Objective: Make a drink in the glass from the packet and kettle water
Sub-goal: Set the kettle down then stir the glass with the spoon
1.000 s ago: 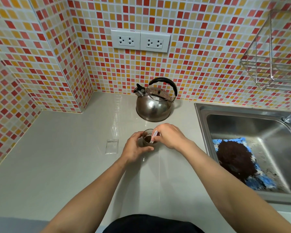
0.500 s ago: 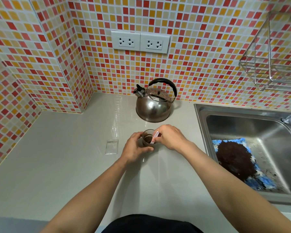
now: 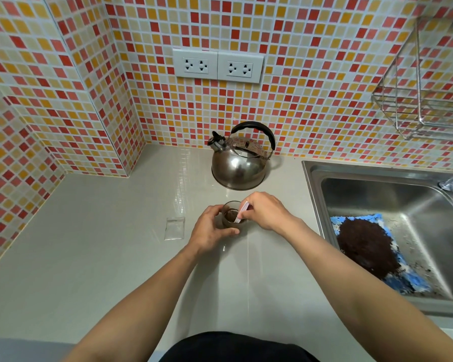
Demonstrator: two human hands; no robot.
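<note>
A small clear glass with dark brown contents stands on the grey counter. My left hand wraps around its left side. My right hand pinches a thin white-and-pink stick whose lower end dips into the glass. A steel kettle with a black handle sits just behind the glass, spout pointing left. An empty clear plastic packet lies flat on the counter to the left of my left hand.
A steel sink is set into the counter at the right, holding a blue cloth with a dark brown heap on it. A wire rack hangs on the tiled wall above. Two wall sockets sit above the kettle.
My right hand has shifted the stick slightly inside the glass. My left hand, the glass and the kettle stay in place.
</note>
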